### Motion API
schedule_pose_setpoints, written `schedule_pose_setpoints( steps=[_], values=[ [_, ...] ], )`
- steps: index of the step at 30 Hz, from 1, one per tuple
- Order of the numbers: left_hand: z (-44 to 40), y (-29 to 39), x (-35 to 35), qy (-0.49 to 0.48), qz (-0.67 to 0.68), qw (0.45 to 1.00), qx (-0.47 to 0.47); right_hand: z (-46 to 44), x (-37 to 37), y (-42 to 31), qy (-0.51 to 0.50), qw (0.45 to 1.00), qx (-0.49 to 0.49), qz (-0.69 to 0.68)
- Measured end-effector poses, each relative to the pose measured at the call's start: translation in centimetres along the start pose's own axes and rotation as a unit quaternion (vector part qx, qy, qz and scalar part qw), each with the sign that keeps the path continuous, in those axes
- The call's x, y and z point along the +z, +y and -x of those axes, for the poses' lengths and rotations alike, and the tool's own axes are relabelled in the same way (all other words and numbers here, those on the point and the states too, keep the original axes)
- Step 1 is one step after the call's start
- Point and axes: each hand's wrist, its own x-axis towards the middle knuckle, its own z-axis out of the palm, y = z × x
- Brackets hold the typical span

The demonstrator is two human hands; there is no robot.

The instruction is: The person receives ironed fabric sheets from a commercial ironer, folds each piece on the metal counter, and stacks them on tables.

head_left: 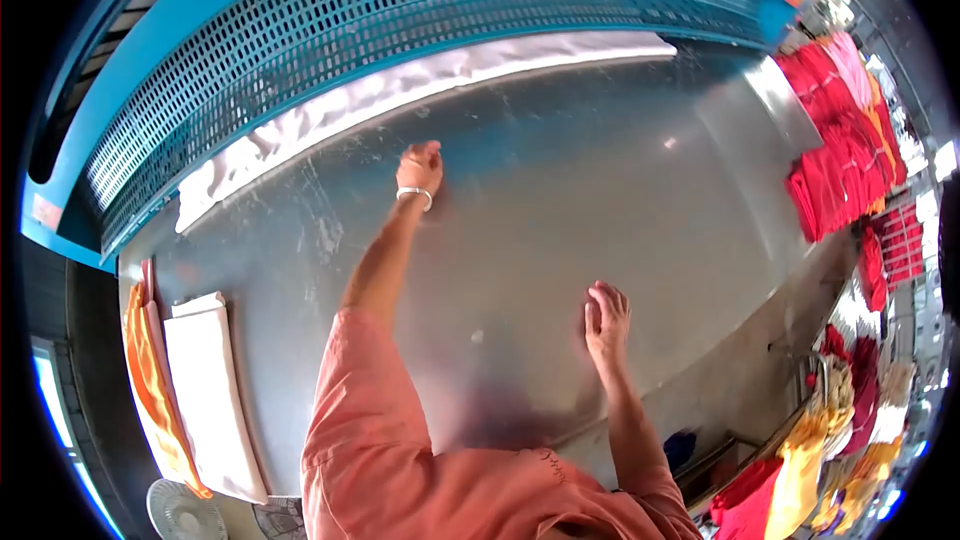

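My left hand is curled into a loose fist above the metal tabletop, with a white band at the wrist. No item shows in it. Beyond it, a long strip of white cloth lies along the table's far side, under the edge of a blue perforated machine cover; the hand is apart from the cloth. Lower and to the right, my right hand is held over the table near its front edge, fingers loosely extended, thumb a little apart, holding nothing.
Folded white cloth and orange cloth lie at the table's left end. Stacks of red cloth are at the right end. A fan stands at the lower left. More coloured cloth hangs or lies at the lower right.
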Motion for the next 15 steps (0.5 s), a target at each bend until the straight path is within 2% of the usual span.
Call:
schedule_pose_setpoints(
  steps=[3, 5, 6, 7, 9, 10, 11, 12, 13, 14, 15],
  values=[
    [-7.3, -1.3, -1.1, 0.034, -0.189, 0.979, 0.073, -1.9, 1.5, -1.3, -0.020, 0.994, 0.027, 0.100],
    [-11.0, -3.4, 0.3, 0.100, -0.285, 0.950, 0.077, -2.1, 2.1, -1.0, -0.032, 0.994, 0.037, 0.101],
    [-12.2, -3.9, 0.9, 0.018, -0.288, 0.957, -0.012, -2.1, 2.0, -0.8, -0.040, 0.993, 0.043, 0.102],
    [-12.8, -3.5, 0.7, 0.015, -0.292, 0.956, -0.018, -2.3, 2.0, -0.9, -0.040, 0.993, 0.046, 0.097],
    [-12.5, -3.2, 1.9, 0.030, -0.236, 0.971, 0.036, -2.3, 2.2, -0.7, -0.043, 0.994, 0.042, 0.096],
    [-11.4, -3.5, 3.2, 0.068, -0.218, 0.971, 0.065, -2.3, 2.2, -0.8, -0.046, 0.993, 0.043, 0.099],
    [-9.7, -3.8, 5.3, 0.111, -0.157, 0.980, 0.053, -2.3, 2.1, -0.9, -0.046, 0.993, 0.045, 0.101],
    [-6.5, -2.5, 5.7, 0.115, -0.190, 0.972, 0.074, -2.2, 2.1, -1.2, -0.042, 0.993, 0.048, 0.101],
    [-3.3, -1.9, 5.7, 0.058, -0.162, 0.977, 0.125, -2.2, 2.0, -1.3, -0.037, 0.994, 0.046, 0.096],
    [0.8, 0.9, 3.6, -0.010, -0.104, 0.986, 0.128, -2.2, 1.9, -1.3, -0.032, 0.994, 0.045, 0.092],
    [5.5, 1.7, 3.5, 0.028, -0.056, 0.980, 0.189, -2.0, 1.8, -1.4, -0.028, 0.995, 0.046, 0.089]
  ],
)
